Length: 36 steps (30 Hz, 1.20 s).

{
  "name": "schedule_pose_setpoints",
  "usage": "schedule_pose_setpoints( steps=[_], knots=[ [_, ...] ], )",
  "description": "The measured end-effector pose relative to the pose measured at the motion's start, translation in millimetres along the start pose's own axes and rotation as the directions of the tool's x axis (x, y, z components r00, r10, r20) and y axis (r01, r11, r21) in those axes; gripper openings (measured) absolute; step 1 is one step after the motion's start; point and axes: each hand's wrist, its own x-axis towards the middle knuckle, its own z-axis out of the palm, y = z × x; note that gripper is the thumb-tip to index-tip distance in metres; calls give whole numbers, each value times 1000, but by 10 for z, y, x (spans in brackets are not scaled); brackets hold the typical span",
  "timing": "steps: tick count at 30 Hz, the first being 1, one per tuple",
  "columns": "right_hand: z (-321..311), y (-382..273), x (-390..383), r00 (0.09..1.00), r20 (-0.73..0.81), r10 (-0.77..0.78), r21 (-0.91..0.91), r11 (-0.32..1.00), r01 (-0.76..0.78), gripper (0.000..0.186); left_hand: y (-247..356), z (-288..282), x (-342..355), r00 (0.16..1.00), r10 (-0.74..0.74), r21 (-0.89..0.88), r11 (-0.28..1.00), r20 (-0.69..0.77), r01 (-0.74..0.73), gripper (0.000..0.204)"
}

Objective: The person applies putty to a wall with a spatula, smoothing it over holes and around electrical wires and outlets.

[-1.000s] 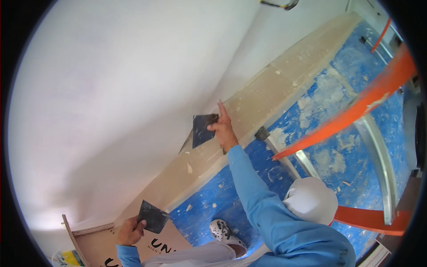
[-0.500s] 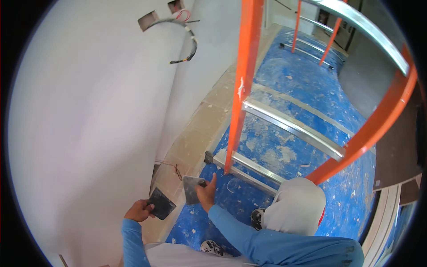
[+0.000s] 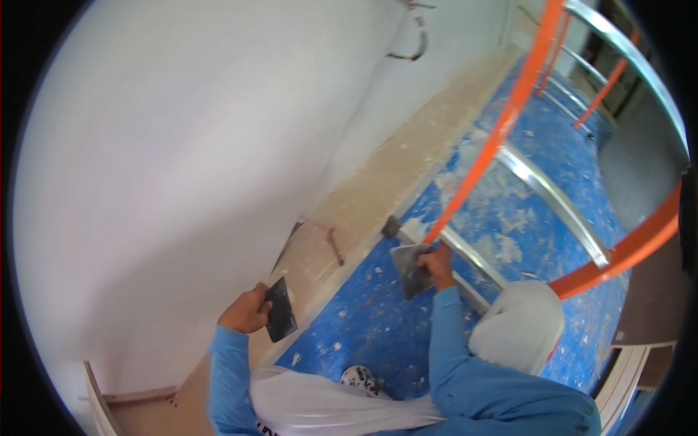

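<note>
My left hand grips a dark, flat putty knife beside the white wall. My right hand is closed on a second putty knife, a broad grey one; its blade hangs over the blue floor covering, close to the ladder's foot. Both blades are apart from each other and from the wall. My fingers hide the handles.
An orange stepladder with metal rungs stands ahead on the right, another one farther back. Blue, paint-spotted sheeting covers the floor. Bare wires hang from the wall, and thin cable lies near its base.
The view has swung left, so the ladder and wires sit farther right. My right hand with its putty knife has moved away from the left one, toward the ladder's foot.
</note>
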Motion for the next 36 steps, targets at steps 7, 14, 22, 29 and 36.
schedule_pose_setpoints(
  steps=[7, 14, 22, 29, 36],
  knots=[
    [83, -458, -451, 994, 15, 109, -362, 927, -96, 93, 140, 20, -126, 997, -32, -150, 988, 71, 43, 25],
    [466, -1425, -1709, 682, 454, 573, -58, 783, -619, 76, 349, 182, -1230, 857, -493, -903, 285, 149, 321, 31],
    [1511, -5021, -3346, 175, 925, 338, -30, 524, -851, 99, 2965, -2078, -2843, 954, -58, -659, -735, 293, 157, 42],
    [1642, -6421, -4419, 338, 873, 353, 63, 604, -794, 109, 3698, -2922, -3295, 962, 14, -696, -687, 273, 208, 41],
    [1169, -6464, -5157, 589, 757, 285, 259, 696, -669, 101, 4122, -3235, -3608, 973, 24, -787, -583, 228, 199, 35]
  ],
)
